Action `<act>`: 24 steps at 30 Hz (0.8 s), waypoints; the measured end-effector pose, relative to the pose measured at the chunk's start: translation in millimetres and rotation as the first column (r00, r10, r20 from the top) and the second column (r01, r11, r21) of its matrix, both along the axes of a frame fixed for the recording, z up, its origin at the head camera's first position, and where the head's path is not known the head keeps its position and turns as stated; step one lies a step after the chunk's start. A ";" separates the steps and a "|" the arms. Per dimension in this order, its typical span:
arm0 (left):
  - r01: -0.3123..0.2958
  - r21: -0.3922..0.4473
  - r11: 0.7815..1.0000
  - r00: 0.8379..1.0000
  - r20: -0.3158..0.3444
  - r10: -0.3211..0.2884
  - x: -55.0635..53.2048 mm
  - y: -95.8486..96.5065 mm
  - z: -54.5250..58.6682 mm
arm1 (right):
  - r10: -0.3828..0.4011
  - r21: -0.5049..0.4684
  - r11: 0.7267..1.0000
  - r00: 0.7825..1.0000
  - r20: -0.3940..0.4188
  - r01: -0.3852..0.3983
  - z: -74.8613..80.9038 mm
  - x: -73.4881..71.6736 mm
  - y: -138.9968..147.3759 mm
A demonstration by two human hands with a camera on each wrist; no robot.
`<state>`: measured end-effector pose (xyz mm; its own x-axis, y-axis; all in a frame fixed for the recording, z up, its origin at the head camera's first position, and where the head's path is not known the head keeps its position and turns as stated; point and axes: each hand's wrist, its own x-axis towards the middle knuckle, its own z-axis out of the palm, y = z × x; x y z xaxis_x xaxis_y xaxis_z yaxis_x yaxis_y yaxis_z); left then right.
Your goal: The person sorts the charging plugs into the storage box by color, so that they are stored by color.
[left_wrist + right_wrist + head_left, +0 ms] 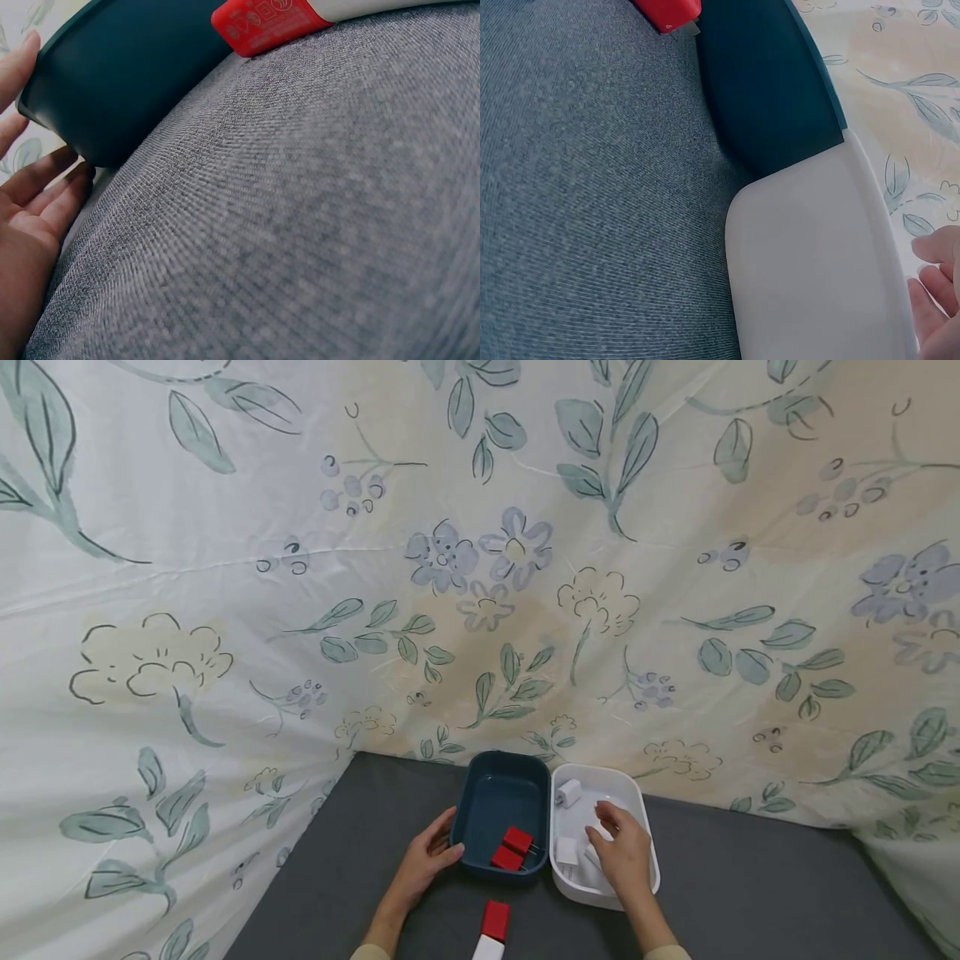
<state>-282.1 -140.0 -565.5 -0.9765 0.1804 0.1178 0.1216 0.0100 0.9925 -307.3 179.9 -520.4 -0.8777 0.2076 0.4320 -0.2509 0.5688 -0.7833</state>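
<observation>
My left hand [422,862] rests against the left side of a dark blue bin [501,793], fingers spread along its wall and thumb by the front corner. In the left wrist view, fingertips [66,196] meet the bin's lower edge. Two red plug adapters [517,840] with metal prongs lie inside it. Over the white bin [606,900] hovers my right hand [627,850], thumb and index finger apart with nothing visible between them. White plug adapters [567,792] lie in that bin, partly hidden by this hand.
In front of the blue bin, a red adapter [496,920] and a white piece [489,948] lie end to end on the dark grey cloth [322,893]. The two bins stand side by side. A floral curtain [480,677] hangs behind the table.
</observation>
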 end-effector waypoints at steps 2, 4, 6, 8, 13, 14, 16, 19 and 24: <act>0.000 0.001 1.000 1.000 -0.005 0.000 0.5 0.2 0.7 | 0.000 -0.005 1.000 1.000 -0.014 0.000 -1.4 0.3 1.0; 0.000 0.000 1.000 1.000 -0.009 0.000 0.8 0.5 1.1 | 0.003 -0.013 1.000 1.000 -0.027 -0.003 -2.7 0.7 1.6; 0.001 0.001 1.000 1.000 -0.010 -0.001 0.9 0.6 1.4 | -0.002 -0.011 1.000 0.999 -0.032 0.002 -4.3 1.1 1.9; 0.002 0.003 1.000 1.000 -0.012 -0.002 1.0 0.5 1.8 | -0.002 -0.019 1.000 0.999 -0.047 0.001 -5.2 1.3 2.1; 0.008 0.007 1.000 1.000 -0.020 -0.008 1.6 0.0 1.9 | 0.003 -0.032 0.999 0.995 -0.100 -0.007 -5.1 2.7 2.4; 0.010 0.009 1.000 1.000 -0.020 -0.010 1.8 -0.2 1.9 | 0.002 -0.028 1.000 0.994 -0.108 -0.005 -4.9 3.2 2.3; 0.012 0.009 1.000 1.000 -0.021 -0.012 2.2 -0.3 1.7 | -0.002 -0.018 1.000 0.993 -0.115 0.000 -3.9 4.9 1.8; 0.014 0.007 1.000 1.000 -0.025 -0.014 2.5 -0.7 1.6 | -0.001 -0.008 1.000 0.994 -0.113 0.000 -2.7 8.1 0.7; 0.013 0.000 1.000 1.000 -0.022 -0.013 2.7 -1.0 2.2 | 0.014 -0.037 0.999 0.995 -0.098 -0.017 -1.6 14.4 -1.9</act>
<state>-279.4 -141.0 -563.4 -0.9712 0.1929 0.1396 0.1440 0.0086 0.9895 -292.9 178.0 -522.0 -0.8347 0.2120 0.5082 -0.3361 0.5348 -0.7752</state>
